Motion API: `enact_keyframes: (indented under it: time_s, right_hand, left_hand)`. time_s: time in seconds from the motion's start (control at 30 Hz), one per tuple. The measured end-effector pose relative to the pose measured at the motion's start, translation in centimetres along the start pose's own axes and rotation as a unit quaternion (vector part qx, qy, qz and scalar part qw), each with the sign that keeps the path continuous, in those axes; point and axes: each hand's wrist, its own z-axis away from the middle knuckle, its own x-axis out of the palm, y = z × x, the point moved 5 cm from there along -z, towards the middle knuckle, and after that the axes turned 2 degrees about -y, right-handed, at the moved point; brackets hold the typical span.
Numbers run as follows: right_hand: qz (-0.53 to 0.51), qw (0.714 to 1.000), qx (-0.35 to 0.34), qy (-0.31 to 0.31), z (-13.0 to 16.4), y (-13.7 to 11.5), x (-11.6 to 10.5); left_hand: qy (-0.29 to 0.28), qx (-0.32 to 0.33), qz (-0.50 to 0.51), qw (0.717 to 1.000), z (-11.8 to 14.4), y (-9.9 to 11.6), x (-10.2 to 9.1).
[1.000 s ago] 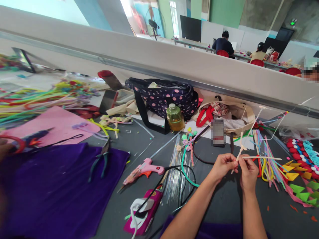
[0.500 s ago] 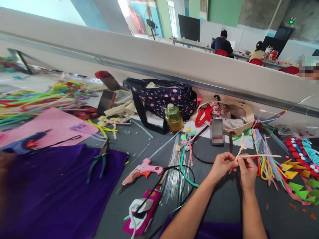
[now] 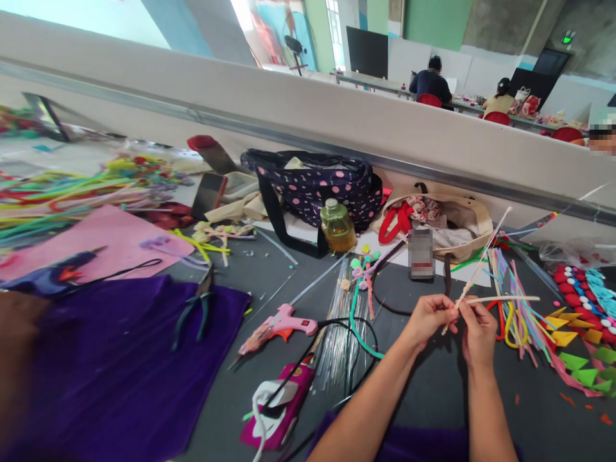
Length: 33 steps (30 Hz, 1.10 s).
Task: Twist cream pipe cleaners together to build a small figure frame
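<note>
A cream pipe cleaner (image 3: 500, 299) is being pinched between the fingertips of the left hand (image 3: 428, 317) and the right hand (image 3: 477, 332), both closed on it just above the dark grey surface (image 3: 433, 391). One length of it is being held out sideways to the right, while a thin pale stem (image 3: 481, 260) is being held slanting upward from the same pinch toward the cream tote bag (image 3: 474, 221). Just to the right of the hands, a bundle of coloured pipe cleaners (image 3: 517, 314) is lying on the surface, with yellow and green felt triangles (image 3: 575, 356) beyond it. To the left of the hands, a pink glue gun (image 3: 279, 324) is lying beside a spread of clear thin rods (image 3: 337, 340), and its black cord is looping toward a magenta power strip (image 3: 276, 410). Green-handled pliers (image 3: 192, 308) are resting on the edge of a purple cloth (image 3: 110, 366). A bottle of yellow liquid (image 3: 338, 226) is standing in front of a polka-dot bag (image 3: 317, 183).
</note>
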Motion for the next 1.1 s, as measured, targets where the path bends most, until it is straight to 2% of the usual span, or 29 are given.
enact_keyframes:
  time_s: [0.13, 0.2, 0.4, 0.53, 0.63, 0.87, 1.03, 1.1]
  right_hand:
    - [-0.066, 0.996, 0.051, -0.028, 0.2, 0.1, 0.7]
    - [-0.060, 0.996, 0.050, -0.031, 0.2, 0.0, 0.6]
    - [0.073, 0.996, -0.055, 0.006, 0.0, -1.3, -0.2]
    - [0.103, 0.992, -0.067, 0.012, 0.0, -1.3, -0.2]
    - [0.089, 0.994, -0.063, 0.010, 0.1, -1.2, -0.1]
    - [0.023, 0.999, -0.022, 0.005, 0.0, -0.7, 0.1]
    - [-0.068, 0.996, 0.054, -0.020, 0.5, -0.3, 0.6]
    - [-0.073, 0.995, 0.068, -0.025, 0.6, -0.3, 0.7]
  left_hand:
    - [-0.043, -0.024, 0.048, 0.998, 0.0, -0.7, 0.3]
    - [-0.056, -0.041, 0.062, 0.996, -0.1, -1.1, 0.4]
    - [0.005, -0.027, 0.025, 0.999, -0.3, -1.0, 0.3]
    - [0.030, -0.007, 0.000, 1.000, -0.3, -0.6, 0.1]
    - [0.028, -0.007, 0.001, 1.000, -0.2, -0.4, 0.0]
    - [-0.002, -0.016, 0.028, 0.999, -0.2, -0.6, 0.0]
    - [-0.057, -0.045, 0.090, 0.993, -0.1, -1.3, 0.7]
    - [-0.075, -0.059, 0.105, 0.990, 0.0, -1.5, 0.9]
